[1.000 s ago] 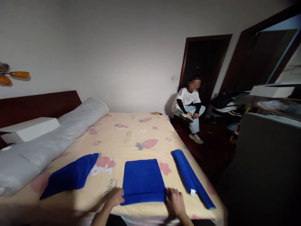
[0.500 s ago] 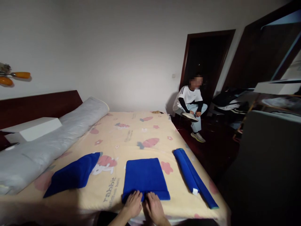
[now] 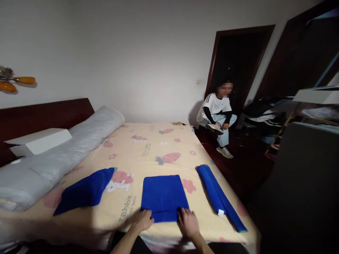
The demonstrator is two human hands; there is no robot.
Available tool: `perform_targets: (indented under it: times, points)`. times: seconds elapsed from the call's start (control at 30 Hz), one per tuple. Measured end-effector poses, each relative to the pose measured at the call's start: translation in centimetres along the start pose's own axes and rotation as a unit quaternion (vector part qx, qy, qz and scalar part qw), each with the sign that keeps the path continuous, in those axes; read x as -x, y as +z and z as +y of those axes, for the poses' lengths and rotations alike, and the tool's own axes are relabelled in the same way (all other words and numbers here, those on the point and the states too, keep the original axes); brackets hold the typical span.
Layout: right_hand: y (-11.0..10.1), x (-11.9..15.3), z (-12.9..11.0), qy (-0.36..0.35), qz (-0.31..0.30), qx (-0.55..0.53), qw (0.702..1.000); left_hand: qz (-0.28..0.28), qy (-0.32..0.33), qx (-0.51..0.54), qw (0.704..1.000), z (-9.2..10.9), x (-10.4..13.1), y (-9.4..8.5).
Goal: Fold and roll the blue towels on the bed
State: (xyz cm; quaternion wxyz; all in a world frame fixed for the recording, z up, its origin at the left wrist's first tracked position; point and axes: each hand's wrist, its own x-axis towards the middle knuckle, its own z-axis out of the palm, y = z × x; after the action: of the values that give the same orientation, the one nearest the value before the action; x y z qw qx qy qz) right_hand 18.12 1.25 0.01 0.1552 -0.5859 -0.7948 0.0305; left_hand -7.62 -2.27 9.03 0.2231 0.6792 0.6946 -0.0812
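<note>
A blue cloth (image 3: 164, 192) lies flat on the patterned bed sheet (image 3: 148, 155), its near edge folded over in a narrow band. My left hand (image 3: 144, 220) is at the near left corner of that band, fingers curled on it. At the near right corner, my right hand (image 3: 188, 221) has its fingers bent over the edge. Both hands look closed on the cloth. A second blue cloth (image 3: 84, 190) lies loosely to the left. On the right is a long, narrow folded blue cloth (image 3: 218, 195) with a white tag.
A grey roll (image 3: 79, 144) and a white box (image 3: 43, 141) lie along the dark headboard (image 3: 47, 112). Beyond the bed's right side a person (image 3: 218, 113) sits by a dark door. A dark panel (image 3: 304, 183) stands at the right.
My hands have moved apart, from the middle of the folded band out to its two corners. The view has shifted slightly.
</note>
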Motion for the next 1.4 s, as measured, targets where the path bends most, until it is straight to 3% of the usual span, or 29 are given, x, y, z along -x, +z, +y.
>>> perform_targets:
  times: [0.13,0.23,0.33,0.43,0.6,0.73,1.1,1.4]
  points:
    - [-0.9,0.3,2.1,0.019,0.001,0.021,1.000,0.002,-0.007,0.006,1.000,-0.1,-0.1,0.1]
    - [-1.5,0.4,2.2,0.016,0.017,0.025,0.999,0.032,0.005,0.020,0.999,0.3,-0.6,0.8]
    - [-2.0,0.1,0.7,-0.028,0.026,-0.035,0.999,0.085,0.027,0.046,0.995,1.1,-1.1,1.5]
    - [-2.3,-0.7,-1.7,-0.041,-0.016,-0.123,0.991,0.116,0.056,0.077,0.989,1.8,-1.4,2.0]
    - [-1.4,-2.3,-5.1,-0.024,-0.092,-0.168,0.981,0.102,0.054,0.094,0.989,1.6,-1.6,3.3]
    - [0.0,-2.6,-5.8,-0.037,-0.108,-0.162,0.980,0.085,0.026,0.083,0.993,0.6,-1.9,3.9]
    - [0.0,-1.9,-3.7,-0.035,-0.089,-0.146,0.985,0.073,0.014,0.061,0.995,-0.3,-1.6,3.2]
    - [0.2,-1.4,1.5,-0.034,0.037,-0.078,0.996,0.086,0.011,0.030,0.996,-1.7,-1.3,0.7]
